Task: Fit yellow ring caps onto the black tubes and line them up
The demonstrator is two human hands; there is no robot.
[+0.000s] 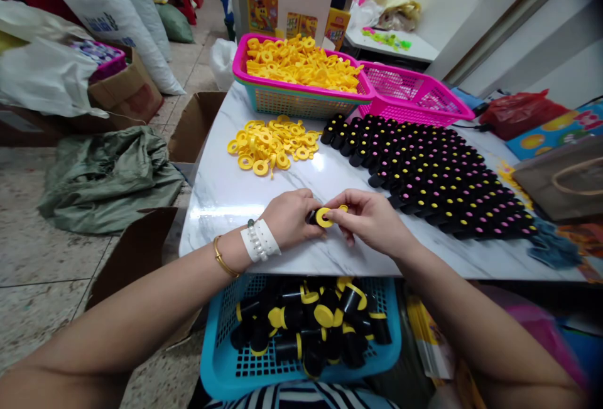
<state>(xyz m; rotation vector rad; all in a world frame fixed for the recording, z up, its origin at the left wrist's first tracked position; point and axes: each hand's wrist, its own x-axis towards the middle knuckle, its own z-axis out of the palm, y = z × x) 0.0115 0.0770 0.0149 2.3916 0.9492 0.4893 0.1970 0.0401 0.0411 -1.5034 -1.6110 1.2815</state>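
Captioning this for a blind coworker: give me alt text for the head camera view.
The left hand holds a black cylinder while the right hand holds a yellow ring to it, over a white marble table. Rows of black cylinders fill the right, loose yellow rings lie beyond, and a blue basket of ringed cylinders sits below.

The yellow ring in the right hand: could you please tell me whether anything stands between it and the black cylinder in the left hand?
Nothing visible does: the yellow ring, pinched by the right hand, already appears to sit against the end of the black cylinder held by the left hand.
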